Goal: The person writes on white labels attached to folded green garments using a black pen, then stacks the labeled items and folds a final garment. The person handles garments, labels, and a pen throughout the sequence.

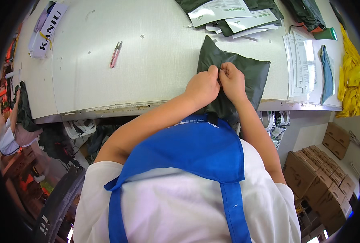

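Observation:
A dark green, pillow-like piece of smooth fabric (250, 75) lies over the table's front edge, its near part hanging toward my apron. My left hand (204, 86) is closed with its fingers pinched on the fabric near the middle. Right beside it my right hand (232, 81) pinches the same piece, the two sets of fingertips almost touching. Whatever small detail sits between the fingertips is hidden. A pair of pink-handled thread snips (115, 55) rests on the table, well to the left of my hands.
The white table (147, 77) spans the view. Dark green pieces with printed white sheets (220, 11) are piled at the back. Papers (303, 62), a blue strip (327, 75) and yellow fabric (351, 73) sit right. A white box (46, 30) stands left; cartons (319, 178) are stacked lower right.

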Available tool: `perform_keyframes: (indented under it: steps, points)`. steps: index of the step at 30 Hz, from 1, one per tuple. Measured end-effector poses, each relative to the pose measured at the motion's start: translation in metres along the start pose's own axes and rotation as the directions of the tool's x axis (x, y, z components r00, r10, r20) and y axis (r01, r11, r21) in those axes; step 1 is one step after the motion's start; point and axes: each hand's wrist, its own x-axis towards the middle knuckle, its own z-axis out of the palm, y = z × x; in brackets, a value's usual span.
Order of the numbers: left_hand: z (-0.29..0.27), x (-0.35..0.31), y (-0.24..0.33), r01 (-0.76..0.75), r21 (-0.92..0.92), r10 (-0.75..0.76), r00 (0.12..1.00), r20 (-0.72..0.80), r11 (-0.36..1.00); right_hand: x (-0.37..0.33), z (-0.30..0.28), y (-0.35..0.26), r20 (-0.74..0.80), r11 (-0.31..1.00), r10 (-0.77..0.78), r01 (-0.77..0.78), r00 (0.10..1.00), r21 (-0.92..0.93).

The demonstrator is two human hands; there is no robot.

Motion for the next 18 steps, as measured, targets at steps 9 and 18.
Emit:
perform_keyframes:
  steps: [9,18]
  points:
    - [0.005,0.023,-0.025,0.037,0.032,-0.038,0.999,0.001,0.999,0.002,-0.011,0.013,0.055,0.968,0.099,-0.109,0.994,0.226]
    - [0.009,0.040,-0.013,0.024,0.304,-0.067,0.989,0.131,0.952,-0.030,-0.011,-0.015,-0.069,0.871,-0.455,0.428,0.888,-0.239]
